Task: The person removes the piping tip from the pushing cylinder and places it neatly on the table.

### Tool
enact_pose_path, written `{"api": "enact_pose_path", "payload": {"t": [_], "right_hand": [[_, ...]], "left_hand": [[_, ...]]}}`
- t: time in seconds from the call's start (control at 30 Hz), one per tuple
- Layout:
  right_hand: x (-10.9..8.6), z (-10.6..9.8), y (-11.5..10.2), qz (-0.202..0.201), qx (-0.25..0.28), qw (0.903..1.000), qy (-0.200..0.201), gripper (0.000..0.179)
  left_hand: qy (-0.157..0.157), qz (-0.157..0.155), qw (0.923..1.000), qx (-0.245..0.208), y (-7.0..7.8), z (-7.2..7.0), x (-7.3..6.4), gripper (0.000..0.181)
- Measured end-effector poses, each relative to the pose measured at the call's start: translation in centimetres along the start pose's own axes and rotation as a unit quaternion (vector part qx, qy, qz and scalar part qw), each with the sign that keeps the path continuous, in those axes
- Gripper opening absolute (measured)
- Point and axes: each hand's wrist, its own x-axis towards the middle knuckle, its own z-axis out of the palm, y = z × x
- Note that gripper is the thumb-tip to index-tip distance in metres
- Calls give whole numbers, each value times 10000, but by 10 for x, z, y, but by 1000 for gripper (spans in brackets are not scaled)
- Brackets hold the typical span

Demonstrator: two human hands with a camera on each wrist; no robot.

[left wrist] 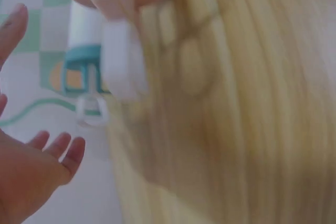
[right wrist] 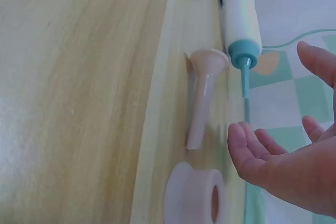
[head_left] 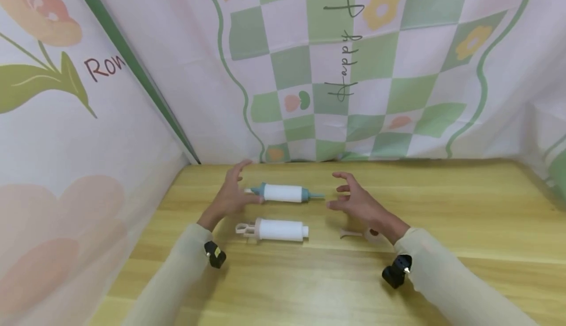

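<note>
Teal-and-white tube (head_left: 282, 193) on the table (head_left: 477, 208): left hand (head_left: 230, 197) beside its handle (left wrist: 83, 54), right hand (head_left: 359, 204) beyond its nozzle (head_left: 316, 196), both loosely spread, holding nothing. Gripping the barrel should steady it best.

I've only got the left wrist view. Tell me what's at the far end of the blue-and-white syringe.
Observer: The syringe ends in a thin blue nozzle.
Operator: Report the right hand.
Observer: The right hand is open beyond the nozzle's tip, holding nothing.
Operator: Tell me what loose parts lie on that side.
Observer: A pink funnel lies on the table, its narrow end toward a pink ring.
</note>
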Motion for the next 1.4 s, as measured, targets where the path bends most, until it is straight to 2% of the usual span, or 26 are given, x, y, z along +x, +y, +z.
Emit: {"api": "enact_pose_path", "payload": {"t": [0.17, 0.3, 0.5, 0.7, 0.83, 1.17, 1.4], "right_hand": [[3, 4, 6, 427, 324, 9985, -63, 83], [1, 11, 10, 722, 578, 9956, -132, 80], [7, 19, 12, 715, 639, 9952, -211, 76], [20, 24, 11, 721, 366, 9966, -155, 70], [26, 29, 9, 615, 245, 9978, -104, 66], [37, 41, 14, 405, 279, 9968, 631, 55], [41, 42, 12, 362, 438, 9959, 698, 55]], "left_hand": [[-187, -209, 9969, -736, -21, 1, -1, 99], [-421, -328, 9938, -973, -33, 7, -5, 95], [-451, -309, 9945, -889, -38, 7, -6, 82], [-844, -194, 9937, -715, -43, 12, 1, 77], [-922, -167, 9934, -658, -43, 14, 5, 78], [-1032, -234, 9929, -552, -37, 12, 12, 75], [-1069, -165, 9933, -419, -38, 14, 18, 69]]}}
